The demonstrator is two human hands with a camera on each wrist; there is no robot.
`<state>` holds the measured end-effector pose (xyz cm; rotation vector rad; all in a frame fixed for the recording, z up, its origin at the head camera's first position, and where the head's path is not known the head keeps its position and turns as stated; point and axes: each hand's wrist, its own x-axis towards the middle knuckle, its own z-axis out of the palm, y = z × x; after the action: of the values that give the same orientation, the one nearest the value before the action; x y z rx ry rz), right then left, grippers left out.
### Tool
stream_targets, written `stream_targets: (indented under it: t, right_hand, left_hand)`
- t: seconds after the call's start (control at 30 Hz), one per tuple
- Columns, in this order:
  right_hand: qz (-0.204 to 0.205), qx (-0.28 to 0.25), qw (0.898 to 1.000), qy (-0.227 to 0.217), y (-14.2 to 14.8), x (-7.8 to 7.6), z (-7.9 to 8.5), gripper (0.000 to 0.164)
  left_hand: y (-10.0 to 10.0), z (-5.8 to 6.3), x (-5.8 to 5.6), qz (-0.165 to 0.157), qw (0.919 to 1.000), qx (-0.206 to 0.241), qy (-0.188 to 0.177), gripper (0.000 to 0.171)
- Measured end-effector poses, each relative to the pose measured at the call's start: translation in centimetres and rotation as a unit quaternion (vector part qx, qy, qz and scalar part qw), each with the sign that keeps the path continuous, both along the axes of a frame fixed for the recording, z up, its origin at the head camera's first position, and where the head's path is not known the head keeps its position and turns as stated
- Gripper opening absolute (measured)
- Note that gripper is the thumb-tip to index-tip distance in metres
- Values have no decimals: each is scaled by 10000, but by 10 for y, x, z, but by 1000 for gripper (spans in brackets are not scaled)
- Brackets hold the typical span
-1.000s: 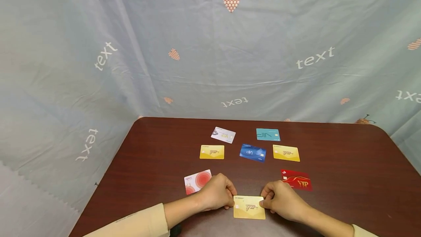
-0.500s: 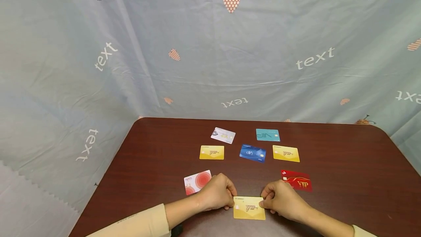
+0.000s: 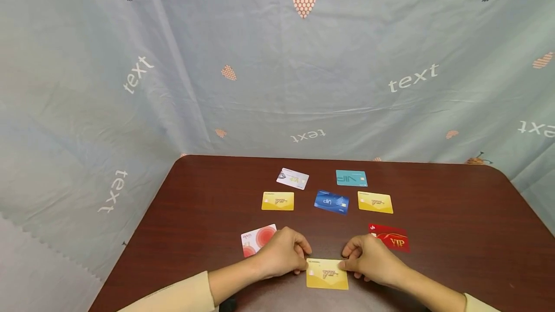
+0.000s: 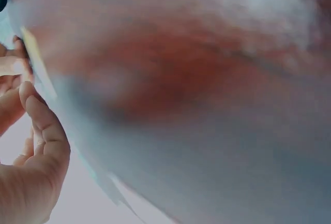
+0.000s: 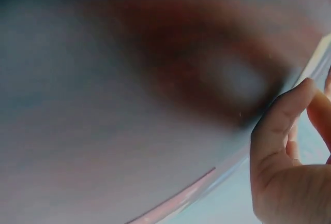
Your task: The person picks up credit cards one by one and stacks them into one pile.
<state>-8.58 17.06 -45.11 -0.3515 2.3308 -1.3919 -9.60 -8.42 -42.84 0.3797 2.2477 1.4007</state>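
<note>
A yellow VIP card (image 3: 326,278) is at the near middle of the table in the head view, between both hands. My left hand (image 3: 282,253) holds its left edge near the upper corner, thumb and index finger curled close together. At the upper right corner, my right hand (image 3: 373,259) pinches the card, its thumb over the face. The left wrist view shows the left hand (image 4: 39,146) beside the card's thin yellow edge (image 4: 39,61). In the right wrist view, the right hand (image 5: 284,151) is at the card's other side. Whether the card touches the table cannot be told.
On the dark red-brown table (image 3: 195,235) lie a red-and-white card (image 3: 262,237), a red card (image 3: 395,239), two yellow cards (image 3: 277,201) (image 3: 375,202), a blue card (image 3: 331,201), a white card (image 3: 293,178) and a teal card (image 3: 351,178). A patterned curtain (image 3: 269,71) hangs behind.
The right thumb reaches slightly farther over the yellow card's corner. The head view has shifted a little. The other cards lie as before.
</note>
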Motion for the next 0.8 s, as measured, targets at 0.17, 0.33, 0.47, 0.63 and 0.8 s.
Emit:
stream_targets:
  t: [0.17, 0.33, 0.47, 0.63, 0.8]
  right_hand:
    - [50, -37, 9998, 187, -1, -7, 7, 21]
    - [111, -138, 9995, 274, -4, -13, 16, 19]
    - [43, -168, 9993, 322, -5, -18, 20, 18]
    - [-51, -267, 9991, 337, -6, -22, 22, 19]
    - [-85, -286, 9987, 423, -7, -26, 23, 21]
  left_hand:
    - [-8, 18, -2, -47, 9992, -87, 382, 22]
    - [-17, 30, -3, 64, 9978, -183, 627, 24]
    - [-24, 34, -4, 205, 9976, -63, 665, 25]
    - [-34, 39, -7, 402, 9965, 7, 728, 27]
    - [-46, 46, -8, 800, 9928, 91, 887, 27]
